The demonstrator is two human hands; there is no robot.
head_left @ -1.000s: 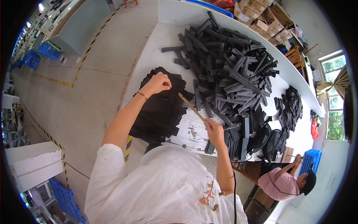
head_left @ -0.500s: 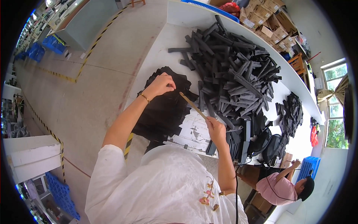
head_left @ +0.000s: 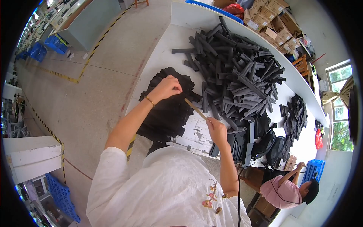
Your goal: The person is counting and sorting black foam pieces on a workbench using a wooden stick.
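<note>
My left hand (head_left: 169, 87) is over a stack of flat black fabric pieces (head_left: 162, 117), thumb and fingers pressed together. Whether a fabric edge is caught between its fingertips is hidden against the black. In my right hand (head_left: 217, 130) is a thin, flat tan stick (head_left: 196, 109), its far end pointing up and left over the stack's right edge, close to my left fingertips. A big heap of folded dark grey fabric tubes (head_left: 242, 75) lies just beyond on the same white table (head_left: 160, 53).
Black bags (head_left: 264, 143) and more dark pieces (head_left: 295, 115) lie to the right on the table. A person in pink (head_left: 281, 189) works at lower right beside a blue crate (head_left: 314, 170). Cardboard boxes (head_left: 264, 19) are piled behind the table's raised edge. A dark cable hangs by my right arm.
My left hand has shifted slightly right. The stick's far end has dropped a little toward me, with my right hand still around its near end.
</note>
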